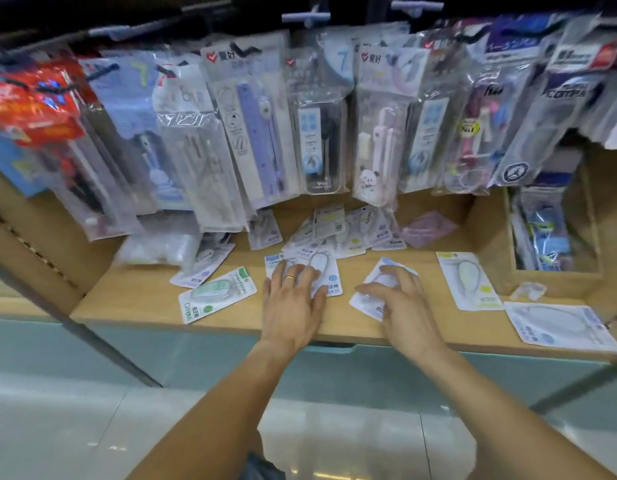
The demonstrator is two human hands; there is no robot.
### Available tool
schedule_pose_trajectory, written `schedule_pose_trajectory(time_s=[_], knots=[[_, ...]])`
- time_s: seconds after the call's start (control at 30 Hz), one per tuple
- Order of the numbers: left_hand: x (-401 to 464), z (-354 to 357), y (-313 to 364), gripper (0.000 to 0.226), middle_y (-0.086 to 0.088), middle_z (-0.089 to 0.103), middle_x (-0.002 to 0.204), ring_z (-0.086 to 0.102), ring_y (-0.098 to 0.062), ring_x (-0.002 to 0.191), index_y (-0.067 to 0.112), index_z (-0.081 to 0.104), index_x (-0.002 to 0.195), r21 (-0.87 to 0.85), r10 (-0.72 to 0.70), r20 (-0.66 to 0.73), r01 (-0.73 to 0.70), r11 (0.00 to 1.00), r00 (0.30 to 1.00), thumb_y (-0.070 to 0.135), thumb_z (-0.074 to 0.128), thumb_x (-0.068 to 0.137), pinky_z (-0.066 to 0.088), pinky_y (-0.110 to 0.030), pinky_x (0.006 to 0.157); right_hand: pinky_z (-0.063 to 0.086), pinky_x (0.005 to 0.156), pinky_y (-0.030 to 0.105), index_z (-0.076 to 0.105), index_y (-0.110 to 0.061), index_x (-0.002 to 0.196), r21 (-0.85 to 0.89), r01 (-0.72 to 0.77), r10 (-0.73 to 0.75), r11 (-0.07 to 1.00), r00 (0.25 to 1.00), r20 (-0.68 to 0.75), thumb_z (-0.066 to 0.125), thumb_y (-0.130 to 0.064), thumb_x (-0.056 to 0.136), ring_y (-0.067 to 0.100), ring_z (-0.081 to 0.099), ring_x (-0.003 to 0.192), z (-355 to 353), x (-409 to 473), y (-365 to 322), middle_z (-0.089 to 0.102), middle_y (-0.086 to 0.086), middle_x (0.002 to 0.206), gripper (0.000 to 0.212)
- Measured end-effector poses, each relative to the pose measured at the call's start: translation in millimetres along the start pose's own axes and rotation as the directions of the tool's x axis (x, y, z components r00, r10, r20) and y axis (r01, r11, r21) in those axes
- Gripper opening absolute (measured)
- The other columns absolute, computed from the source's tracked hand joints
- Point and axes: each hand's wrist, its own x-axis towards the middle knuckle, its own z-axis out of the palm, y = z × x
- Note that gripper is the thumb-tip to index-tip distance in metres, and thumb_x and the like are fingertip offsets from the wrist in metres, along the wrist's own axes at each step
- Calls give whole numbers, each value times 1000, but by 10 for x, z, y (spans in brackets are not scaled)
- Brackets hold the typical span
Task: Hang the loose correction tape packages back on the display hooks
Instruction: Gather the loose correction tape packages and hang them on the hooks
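The wooden shelf (pixel 144 299) carries the loose stock, and everything else is placed from it: above it hangs a crowded row of bagged stationery packs (pixel 314 126), and a cardboard box (pixel 487 237) of more stock stands at its right end. A heap of correction tape packages (pixel 341 230) lies at the shelf's back, with singles scattered toward its front edge, probably fallen or left unhung. They are white cards with clear blisters and green or blue dots. The left hand (pixel 293 299) lies flat, fingers straight, pressing one package (pixel 322 271), seemingly to steady it. The right hand (pixel 400 303) curls its fingers round a blue-topped package (pixel 369 296), its grip closed, likely lifting it
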Motion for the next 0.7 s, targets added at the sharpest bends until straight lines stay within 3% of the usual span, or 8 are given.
schedule_pose_trajectory(time_s=[0.07,0.17,0.27,0.37,0.43,0.57,0.7], knots=[[-41,11,-4,33,-4,65,136,38,-34,150,21,64,121,-41,15,-29,-16,999,999,45,49,104,38,-56,115,41,95,27,81,-24,107,86,-16,19,996,999,-34,55,24,71,29,51,124,-23,-56,3,51,8,142,65],[-80,-6,47,26,-3,68,129,39,-31,148,20,65,110,-133,4,-57,-12,991,998,43,55,104,37,-54,116,39,102,20,81,-19,101,184,-15,34,983,994,-102,48,30,64,24,55,130,-18,-94,57,57,5,139,68],[-121,-6,110,21,1,69,124,41,-26,145,21,66,100,-231,-22,-73,4,973,997,42,69,97,37,-50,115,37,108,19,72,-15,120,200,-3,44,980,978,-202,46,29,62,21,54,131,-22,-174,51,59,2,136,77],[-189,17,179,22,5,71,118,43,-21,144,23,66,94,-348,-17,-58,-5,938,998,39,80,88,39,-49,114,45,107,35,67,-12,124,197,-53,109,979,952,-287,59,11,84,24,54,126,2,-307,38,60,1,135,48],[-237,42,256,23,9,71,118,42,-16,143,22,68,94,-406,5,-40,-21,914,999,38,83,85,41,-47,114,42,109,33,69,-12,123,176,-72,119,982,955,-271,69,-10,93,24,53,129,28,-367,60,60,1,139,31],[-306,82,396,20,14,68,125,36,-4,144,25,75,95,-532,20,-8,-21,847,1000,37,86,84,37,-46,117,39,116,40,66,-13,131,194,-145,184,970,962,-202,71,-22,94,25,48,140,-32,-410,116,58,2,147,38],[-331,101,477,16,23,65,125,29,0,144,32,74,99,-541,25,7,-17,841,1000,35,84,87,32,-56,120,40,115,42,63,-10,133,118,-190,219,975,919,-327,70,-21,95,26,50,135,-293,-676,246,59,8,144,40]])
